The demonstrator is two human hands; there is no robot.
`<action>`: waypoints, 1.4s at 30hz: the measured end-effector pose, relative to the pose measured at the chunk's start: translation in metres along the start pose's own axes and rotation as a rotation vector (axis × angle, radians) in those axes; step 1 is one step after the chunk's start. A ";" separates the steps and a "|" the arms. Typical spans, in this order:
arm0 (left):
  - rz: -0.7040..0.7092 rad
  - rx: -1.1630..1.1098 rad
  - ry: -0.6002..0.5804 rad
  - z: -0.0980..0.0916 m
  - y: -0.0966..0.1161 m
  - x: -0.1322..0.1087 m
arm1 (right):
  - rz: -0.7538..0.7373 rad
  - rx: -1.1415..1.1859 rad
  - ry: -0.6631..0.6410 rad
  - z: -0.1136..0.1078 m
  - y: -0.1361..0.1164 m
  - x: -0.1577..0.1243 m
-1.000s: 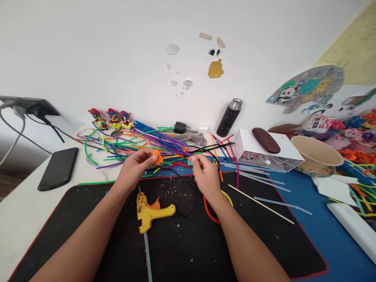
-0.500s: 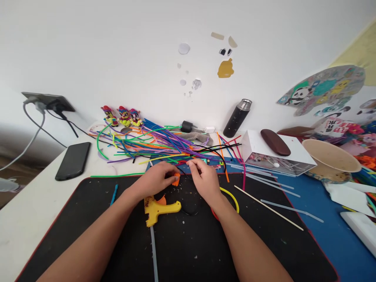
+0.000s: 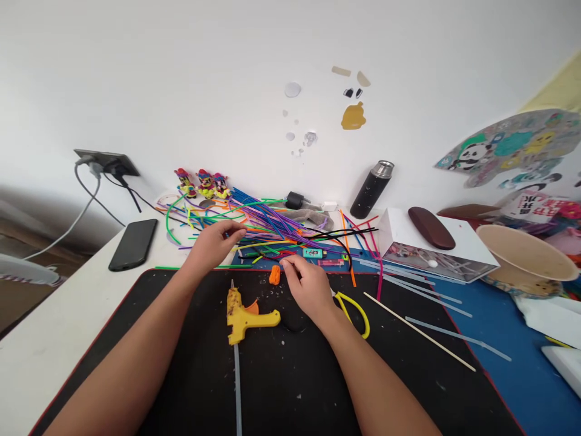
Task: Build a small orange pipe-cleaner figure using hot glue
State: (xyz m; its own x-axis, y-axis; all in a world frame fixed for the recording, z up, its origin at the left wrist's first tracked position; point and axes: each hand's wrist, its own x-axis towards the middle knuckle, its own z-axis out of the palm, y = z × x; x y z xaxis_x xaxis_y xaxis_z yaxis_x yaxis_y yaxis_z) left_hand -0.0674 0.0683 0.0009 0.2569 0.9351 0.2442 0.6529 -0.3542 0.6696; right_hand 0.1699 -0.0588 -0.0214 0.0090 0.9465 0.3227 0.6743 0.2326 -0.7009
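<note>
My left hand (image 3: 216, 245) is over the left part of a heap of coloured pipe cleaners (image 3: 267, 221), fingers curled and tips close together; whatever they hold is too small to make out. Just right of a small orange bundle (image 3: 275, 275) on the black mat, my right hand (image 3: 311, 286) has thumb and forefinger pinched; anything between them is hidden. A yellow glue gun (image 3: 240, 318) lies on the mat between my forearms, a glue stick (image 3: 238, 387) sticking out of its back. Yellow-handled scissors (image 3: 356, 309) lie partly under my right wrist.
A phone (image 3: 133, 244) lies at the left. Small figurines (image 3: 205, 183) stand by the wall. At the right are a black flask (image 3: 372, 191), a white box (image 3: 467, 245) with a glasses case (image 3: 431, 228) on it, a wooden stick (image 3: 420, 332), loose glue sticks (image 3: 458, 338) and a bowl (image 3: 526, 251).
My left hand has moved away from the orange bundle, up and left to the pipe cleaners. The bundle now lies uncovered on the mat. My right hand stays close to where it was.
</note>
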 end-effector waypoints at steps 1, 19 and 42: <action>-0.009 0.037 0.006 -0.003 -0.006 0.005 | 0.001 -0.001 0.003 0.000 0.000 0.000; 0.261 0.689 -0.328 0.031 -0.021 0.070 | -0.032 -0.056 -0.023 -0.001 0.001 0.000; 0.507 0.905 -0.284 -0.017 0.008 0.096 | -0.057 -0.167 -0.171 0.001 -0.005 -0.002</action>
State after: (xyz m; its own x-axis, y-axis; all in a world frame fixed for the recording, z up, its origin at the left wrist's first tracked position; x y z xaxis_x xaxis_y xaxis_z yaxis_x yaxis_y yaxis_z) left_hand -0.0494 0.1550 0.0415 0.7262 0.6806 0.0977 0.6787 -0.6868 -0.2604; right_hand 0.1656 -0.0620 -0.0189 -0.1481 0.9605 0.2358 0.7830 0.2595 -0.5653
